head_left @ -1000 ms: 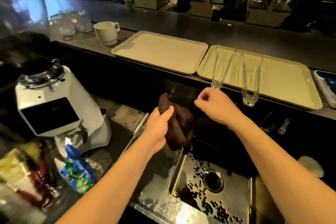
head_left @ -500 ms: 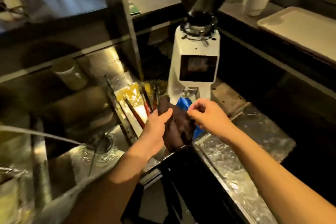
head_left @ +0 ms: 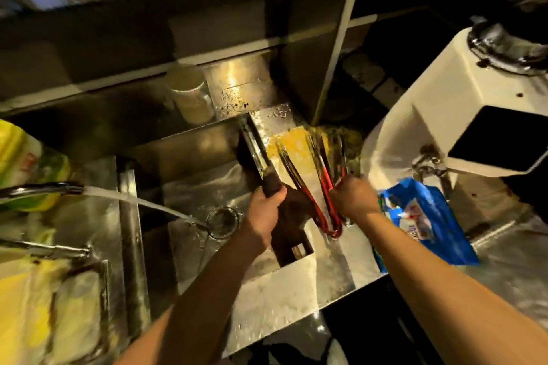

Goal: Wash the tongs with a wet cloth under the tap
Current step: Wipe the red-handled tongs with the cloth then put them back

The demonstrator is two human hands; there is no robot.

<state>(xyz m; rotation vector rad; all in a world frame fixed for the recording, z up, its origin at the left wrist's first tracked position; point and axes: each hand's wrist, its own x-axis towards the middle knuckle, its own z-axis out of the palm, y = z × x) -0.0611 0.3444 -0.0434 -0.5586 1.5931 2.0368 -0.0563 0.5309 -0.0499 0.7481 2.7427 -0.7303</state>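
My left hand (head_left: 265,212) grips a dark brown cloth (head_left: 292,210) over the right edge of the steel sink (head_left: 204,187). Red-handled metal tongs (head_left: 323,204) lie on the wet counter just right of the sink, tips pointing away from me over a yellow patch. My right hand (head_left: 354,198) is closed around the red handles of the tongs. The tap (head_left: 44,189) reaches in from the left, and a stream of water (head_left: 142,201) runs from it into the sink beside the drain strainer (head_left: 222,221).
A white coffee grinder (head_left: 462,133) stands at the right, with a blue packet (head_left: 427,219) in front of it. A pale cup (head_left: 189,95) sits behind the sink. A yellow-green bottle (head_left: 23,163) is at the left. Yellow sponges (head_left: 38,305) lie bottom left.
My view has swung left from the serving counter to the sink. My right hand has moved from the cloth to the red tongs and closed on them. My left hand still holds the cloth.
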